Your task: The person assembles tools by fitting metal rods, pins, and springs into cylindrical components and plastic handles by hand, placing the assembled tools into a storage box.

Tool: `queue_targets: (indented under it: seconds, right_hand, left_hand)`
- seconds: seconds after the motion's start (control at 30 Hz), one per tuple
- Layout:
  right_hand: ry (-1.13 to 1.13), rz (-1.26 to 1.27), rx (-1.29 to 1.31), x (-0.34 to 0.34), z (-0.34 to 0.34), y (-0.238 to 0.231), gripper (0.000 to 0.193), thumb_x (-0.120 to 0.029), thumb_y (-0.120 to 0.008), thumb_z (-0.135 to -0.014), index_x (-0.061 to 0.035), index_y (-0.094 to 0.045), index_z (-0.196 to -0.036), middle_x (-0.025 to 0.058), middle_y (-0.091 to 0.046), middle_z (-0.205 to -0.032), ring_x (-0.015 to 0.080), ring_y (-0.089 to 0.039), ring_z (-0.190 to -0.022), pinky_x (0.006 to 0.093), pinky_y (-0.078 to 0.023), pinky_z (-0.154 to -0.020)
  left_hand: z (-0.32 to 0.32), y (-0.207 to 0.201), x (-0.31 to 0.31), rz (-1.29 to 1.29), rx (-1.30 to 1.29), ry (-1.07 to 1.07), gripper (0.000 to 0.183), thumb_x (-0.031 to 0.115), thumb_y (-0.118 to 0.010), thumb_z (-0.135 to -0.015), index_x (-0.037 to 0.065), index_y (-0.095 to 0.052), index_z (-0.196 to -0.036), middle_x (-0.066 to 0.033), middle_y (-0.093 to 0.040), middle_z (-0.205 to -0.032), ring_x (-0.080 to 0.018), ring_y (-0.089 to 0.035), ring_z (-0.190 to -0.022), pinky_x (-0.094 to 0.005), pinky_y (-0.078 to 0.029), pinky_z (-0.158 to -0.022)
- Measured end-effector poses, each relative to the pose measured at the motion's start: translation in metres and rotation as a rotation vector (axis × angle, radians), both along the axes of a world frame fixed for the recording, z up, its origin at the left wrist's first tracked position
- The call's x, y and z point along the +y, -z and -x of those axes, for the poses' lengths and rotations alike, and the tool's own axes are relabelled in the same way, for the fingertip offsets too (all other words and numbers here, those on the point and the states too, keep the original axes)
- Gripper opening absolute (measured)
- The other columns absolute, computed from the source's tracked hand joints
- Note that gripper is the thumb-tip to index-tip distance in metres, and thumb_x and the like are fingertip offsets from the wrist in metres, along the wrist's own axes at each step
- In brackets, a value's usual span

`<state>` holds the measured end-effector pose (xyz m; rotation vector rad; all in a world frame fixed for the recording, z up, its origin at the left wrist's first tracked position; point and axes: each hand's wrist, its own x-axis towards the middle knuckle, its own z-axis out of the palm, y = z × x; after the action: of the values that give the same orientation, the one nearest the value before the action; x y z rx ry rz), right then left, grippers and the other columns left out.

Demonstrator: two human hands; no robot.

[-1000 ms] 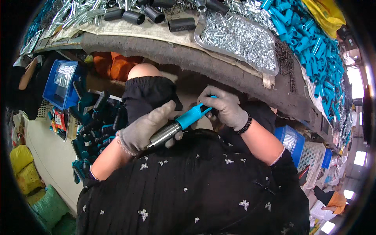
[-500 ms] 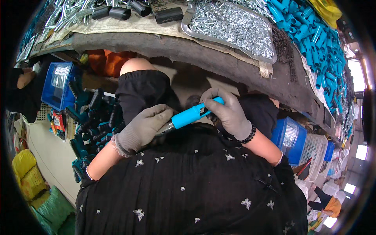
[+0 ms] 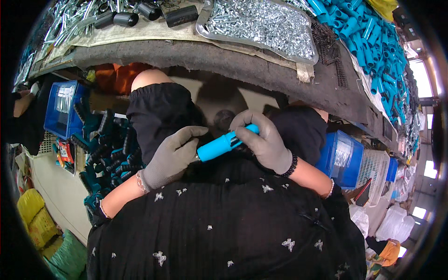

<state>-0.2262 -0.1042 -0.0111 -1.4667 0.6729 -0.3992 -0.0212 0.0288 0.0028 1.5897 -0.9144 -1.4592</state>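
Note:
A bright blue plastic tube-shaped housing lies slantwise over my lap, its narrow end up to the right. My gloved right hand grips that narrow end between thumb and fingers, beside a dark slot. At the wide lower end is my gloved left hand, index finger stretched out and thumb apart from it. Only a small bit of metal shows between the left palm and the housing; whether the palm presses on it I cannot tell.
Ahead is a cloth-covered bench edge with a tray of small metal parts, black cylinders and piled blue tubes. Black-and-teal tool bodies and a blue bin stand left, another blue bin right.
The metal cylinder that stuck out of the housing's lower end is now almost out of sight. My left hand has loosened from it, its index finger lifted. The right hand keeps its grip.

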Motion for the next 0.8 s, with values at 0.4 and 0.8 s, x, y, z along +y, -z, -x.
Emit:
queue_targets:
  seconds: [0.4, 0.8]
  right_hand:
    - [-0.127, -0.065, 0.002, 0.011, -0.012, 0.006, 0.012, -0.014, -0.055, -0.098, -0.0033, -0.057, -0.102, 0.0033, -0.058, -0.097, 0.0098, -0.055, -0.089, 0.0275, -0.046, -0.081]
    - [0.034, 0.339, -0.191, 0.012, -0.027, 0.024, 0.01, -0.01, -0.057, -0.094, -0.0016, -0.056, -0.099, 0.0109, -0.06, -0.089, 0.0196, -0.061, -0.081, 0.0328, -0.048, -0.073]
  left_hand:
    - [-0.012, 0.02, 0.002, 0.015, 0.271, 0.352, 0.08, 0.068, -0.024, -0.099, 0.003, -0.052, -0.136, -0.0035, -0.062, -0.107, -0.009, -0.054, -0.094, -0.0258, -0.045, -0.086]
    - [-0.007, 0.014, -0.006, 0.037, 0.353, 0.19, 0.048, 0.034, -0.056, -0.101, 0.0, -0.054, -0.134, -0.0025, -0.062, -0.112, -0.0093, -0.054, -0.102, -0.028, -0.044, -0.094]
